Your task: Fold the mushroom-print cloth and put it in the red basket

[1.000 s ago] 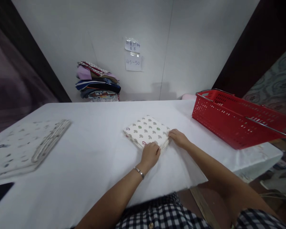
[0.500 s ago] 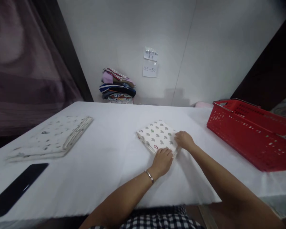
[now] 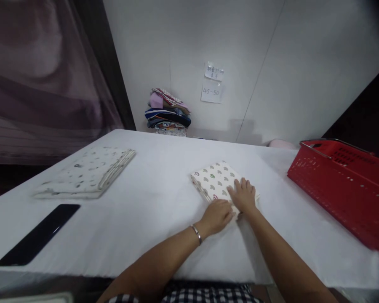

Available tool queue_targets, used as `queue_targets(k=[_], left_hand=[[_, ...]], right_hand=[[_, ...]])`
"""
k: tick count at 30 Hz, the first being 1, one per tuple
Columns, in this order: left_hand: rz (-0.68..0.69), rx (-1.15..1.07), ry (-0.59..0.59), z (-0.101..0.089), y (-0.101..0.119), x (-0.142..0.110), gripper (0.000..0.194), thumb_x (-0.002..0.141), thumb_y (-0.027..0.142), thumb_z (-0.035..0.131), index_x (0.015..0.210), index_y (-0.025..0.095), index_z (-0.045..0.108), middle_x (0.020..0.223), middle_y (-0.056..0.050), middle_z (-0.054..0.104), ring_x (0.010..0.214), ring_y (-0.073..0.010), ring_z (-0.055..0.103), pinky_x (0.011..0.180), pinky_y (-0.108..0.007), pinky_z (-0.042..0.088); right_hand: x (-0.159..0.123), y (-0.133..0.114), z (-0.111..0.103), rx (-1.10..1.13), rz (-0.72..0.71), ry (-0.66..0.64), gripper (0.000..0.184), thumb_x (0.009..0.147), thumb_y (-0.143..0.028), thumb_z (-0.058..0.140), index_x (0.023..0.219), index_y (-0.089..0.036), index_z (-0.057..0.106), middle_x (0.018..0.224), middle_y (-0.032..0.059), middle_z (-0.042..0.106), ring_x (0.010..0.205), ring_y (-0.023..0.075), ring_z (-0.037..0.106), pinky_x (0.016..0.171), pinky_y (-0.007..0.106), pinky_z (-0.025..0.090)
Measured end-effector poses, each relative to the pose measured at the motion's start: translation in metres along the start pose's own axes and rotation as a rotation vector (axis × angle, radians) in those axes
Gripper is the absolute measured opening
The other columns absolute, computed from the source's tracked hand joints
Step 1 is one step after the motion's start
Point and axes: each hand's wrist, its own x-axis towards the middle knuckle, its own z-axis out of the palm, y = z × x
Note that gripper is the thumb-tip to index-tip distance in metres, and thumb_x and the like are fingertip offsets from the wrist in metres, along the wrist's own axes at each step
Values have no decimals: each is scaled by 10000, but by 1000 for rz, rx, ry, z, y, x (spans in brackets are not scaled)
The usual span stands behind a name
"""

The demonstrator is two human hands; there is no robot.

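Note:
A small folded white cloth [image 3: 215, 179] printed with grey, green and red shapes lies on the white table [image 3: 158, 210], right of the middle. My right hand [image 3: 244, 195] lies flat on its near right part, fingers spread. My left hand [image 3: 217, 215], with a bracelet on the wrist, rests at the cloth's near corner, its fingers curled at the cloth's edge. What they pinch, if anything, is hidden.
A larger folded patterned cloth [image 3: 88, 171] lies at the left. A black phone [image 3: 39, 234] sits near the left front edge. A red plastic basket [image 3: 344, 181] stands at the right. A stack of folded clothes [image 3: 168, 112] is against the back wall under paper notes [image 3: 212, 83].
The camera has swung left, so everything sits further right. My right hand has moved from the cloth's right edge onto its top and lies flat there. My left hand stays at the near corner.

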Motion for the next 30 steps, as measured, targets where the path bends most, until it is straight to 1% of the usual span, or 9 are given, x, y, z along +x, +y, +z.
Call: queue_targets(k=[2,4,9,12,15,18,23,26,30], left_hand=[[-90,44,70,-12,-17,15,300,939,343,349,1086,214,577,1175,-66,615,1177,-196,482,1053,-408,281],[-211,122,112,-23,-41,31,359,928,380,369,1196,209,534,1363,-84,495,1324,-230,335,1110,-472,168],[-577,173,-3,-32,-100,48,593,879,540,362,1360,195,405,1512,-102,281,1404,-282,171,1119,-533,88],[-635,148,-44,-28,-114,44,656,870,569,319,1414,203,325,1537,-80,215,1414,-274,137,1123,-535,72],[-635,136,-57,-27,-113,42,660,861,570,319,1419,217,316,1545,-66,191,1418,-272,120,1124,-530,61],[-648,102,-71,-36,-109,46,621,852,566,343,1372,230,387,1529,-71,244,1405,-281,174,1111,-530,111],[-778,26,-10,-59,-123,61,514,876,508,329,1266,216,495,1372,-104,498,1271,-269,423,1044,-452,270],[-818,-10,-55,-66,-139,69,491,858,481,380,1221,192,538,1309,-123,552,1216,-284,483,988,-414,341],[-798,-83,-124,-68,-151,74,410,819,443,462,1061,159,633,1212,-126,619,1118,-266,562,868,-315,428]], right_hand=[[0,0,1,8,2,10,620,900,-543,365,1375,-148,421,1471,204,309,1357,388,226,1045,581,166],[1,-2,0,19,4,2,612,903,-541,356,1368,-150,430,1468,205,313,1354,390,230,1043,583,170],[1,-3,-2,26,-4,0,578,907,-524,358,1343,-157,460,1454,202,334,1340,395,255,1035,578,197],[1,-3,0,17,-4,22,562,908,-522,364,1337,-173,467,1448,185,351,1335,385,269,1031,573,210],[3,0,1,20,-20,3,573,910,-526,360,1345,-165,457,1450,186,348,1336,379,272,1034,564,212],[7,8,-2,47,11,-41,616,896,-569,355,1364,-177,430,1451,181,349,1328,371,290,1033,572,216],[5,40,-6,200,238,-68,665,869,-592,365,1397,-189,386,1436,169,371,1329,337,314,1011,533,308],[2,62,-4,347,339,-99,798,812,-655,409,1394,-110,388,1351,217,464,1248,346,435,968,477,391],[3,78,-4,461,418,-120,879,746,-681,494,1385,-85,395,1280,217,541,1172,350,517,949,462,414]])
